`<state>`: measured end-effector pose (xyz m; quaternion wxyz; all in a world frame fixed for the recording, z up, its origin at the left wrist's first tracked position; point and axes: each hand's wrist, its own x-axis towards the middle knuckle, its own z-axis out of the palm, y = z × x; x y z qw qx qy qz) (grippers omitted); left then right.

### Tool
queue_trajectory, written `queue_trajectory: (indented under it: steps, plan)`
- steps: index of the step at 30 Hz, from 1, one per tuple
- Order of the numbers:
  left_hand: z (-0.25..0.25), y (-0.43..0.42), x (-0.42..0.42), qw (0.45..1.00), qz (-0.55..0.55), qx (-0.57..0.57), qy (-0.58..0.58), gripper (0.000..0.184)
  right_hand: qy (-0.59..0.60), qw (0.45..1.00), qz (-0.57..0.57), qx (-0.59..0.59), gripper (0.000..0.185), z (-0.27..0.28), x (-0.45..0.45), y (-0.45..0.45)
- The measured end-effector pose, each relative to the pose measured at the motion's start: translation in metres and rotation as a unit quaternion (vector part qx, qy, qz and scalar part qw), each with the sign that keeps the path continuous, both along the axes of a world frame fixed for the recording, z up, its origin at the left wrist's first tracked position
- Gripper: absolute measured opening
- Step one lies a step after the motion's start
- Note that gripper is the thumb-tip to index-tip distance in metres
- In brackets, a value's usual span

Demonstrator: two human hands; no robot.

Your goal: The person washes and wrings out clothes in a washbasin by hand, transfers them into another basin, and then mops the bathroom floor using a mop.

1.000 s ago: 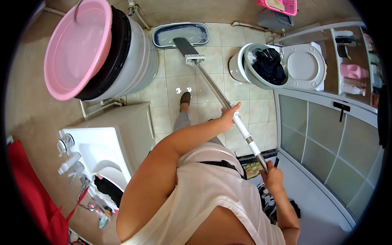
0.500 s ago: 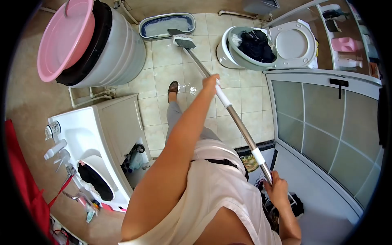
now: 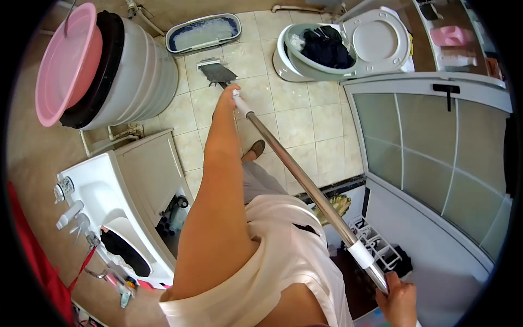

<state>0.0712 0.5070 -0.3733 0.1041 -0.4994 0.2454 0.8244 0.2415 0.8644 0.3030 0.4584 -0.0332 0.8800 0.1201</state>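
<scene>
A flat mop runs diagonally across the head view. My left hand (image 3: 227, 96) is closed around the upper white grip of its metal pole (image 3: 305, 182), close to the mop head. My right hand (image 3: 399, 300) wraps the far end of the pole at the lower right. The grey mop head (image 3: 217, 72) is over the tiled floor, just below the oval mop bucket (image 3: 204, 48); a whitish strip shows along its far edge. Cloudy liquid fills much of the bucket. My left arm hides part of the floor.
On the left stand a big barrel (image 3: 144, 71) with a pink basin (image 3: 65, 65) on top, and a white sink cabinet (image 3: 147, 169). A toilet (image 3: 376, 41) carrying a basin of dark clothes (image 3: 327, 48) is at upper right. A glass-paneled door (image 3: 425, 147) stands at right.
The mop head has moved left and away from the bucket's edge, over the tiles. My right hand has drawn back to the lower right with the pole. A foot has shifted, and the view has moved.
</scene>
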Motion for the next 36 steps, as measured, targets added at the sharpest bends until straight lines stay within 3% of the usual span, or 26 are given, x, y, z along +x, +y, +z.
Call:
queue_trajectory:
  steps: [3, 7, 8, 10, 13, 16, 17, 19, 21, 22, 25, 27, 30, 33, 34, 36]
  plan:
    - [-0.023, -0.018, 0.008, 0.999, -0.004, 0.014, -0.032, 0.023, -0.012, 1.0, 0.006, -0.011, 0.038, 0.021, -0.006, -0.012]
    - [-0.011, -0.008, 0.008, 0.998, 0.057, 0.008, -0.023, 0.021, -0.006, 1.0, 0.008, 0.026, 0.036, 0.04, -0.016, -0.024]
    - [-0.01, -0.002, 0.012, 0.994, 0.066, 0.072, 0.056, 0.023, -0.001, 0.999, 0.018, 0.038, 0.036, 0.043, -0.016, -0.021]
    - [0.003, 0.025, 0.004, 0.989, 0.096, 0.055, 0.097, 0.027, 0.001, 0.996, 0.009, 0.093, 0.036, 0.044, -0.024, -0.011]
    - [-0.022, 0.075, -0.014, 0.986, 0.141, 0.073, 0.042, 0.036, 0.091, 0.983, 0.102, 0.125, 0.04, 0.043, -0.029, -0.001]
    - [-0.003, 0.111, -0.024, 0.988, 0.128, 0.081, 0.032, 0.041, 0.237, 0.953, 0.128, 0.137, 0.049, 0.018, -0.028, -0.018]
    - [0.002, 0.124, -0.029, 0.987, 0.132, 0.091, 0.017, 0.041, 0.228, 0.946, 0.119, 0.195, 0.064, 0.013, -0.03, -0.025]
    - [0.015, 0.146, -0.04, 0.985, 0.135, 0.111, 0.001, 0.046, 0.348, 0.846, 0.347, 0.205, 0.064, -0.004, -0.038, -0.024]
    - [0.043, 0.158, -0.052, 0.983, 0.129, 0.132, 0.009, 0.055, 0.41, 0.793, 0.392, 0.224, 0.061, 0.001, -0.055, -0.019]
    - [0.065, 0.163, -0.056, 0.982, 0.123, 0.141, 0.017, 0.059, 0.423, 0.755, 0.461, 0.197, 0.032, 0.001, -0.074, -0.024]
    - [0.106, 0.155, -0.06, 0.971, 0.089, 0.208, 0.078, 0.069, 0.387, 0.774, 0.458, 0.205, 0.044, -0.012, -0.113, -0.038]
    - [0.131, 0.141, -0.067, 0.961, 0.065, 0.241, 0.117, 0.073, 0.421, 0.706, 0.536, 0.192, 0.039, -0.017, -0.154, -0.073]
    - [0.151, 0.115, -0.078, 0.952, 0.044, 0.269, 0.139, 0.072, 0.407, 0.753, 0.475, 0.206, 0.033, -0.022, -0.204, -0.129]
    - [0.153, 0.1, -0.092, 0.962, -0.009, 0.187, 0.197, 0.069, 0.383, 0.808, 0.41, 0.179, 0.029, -0.021, -0.24, -0.178]
    - [0.155, 0.095, -0.097, 0.958, -0.072, 0.147, 0.234, 0.072, 0.378, 0.806, 0.432, 0.144, 0.031, -0.02, -0.252, -0.194]
    - [0.172, 0.073, -0.108, 0.941, -0.125, 0.178, 0.259, 0.083, 0.307, 0.846, 0.409, 0.151, 0.032, -0.031, -0.295, -0.226]
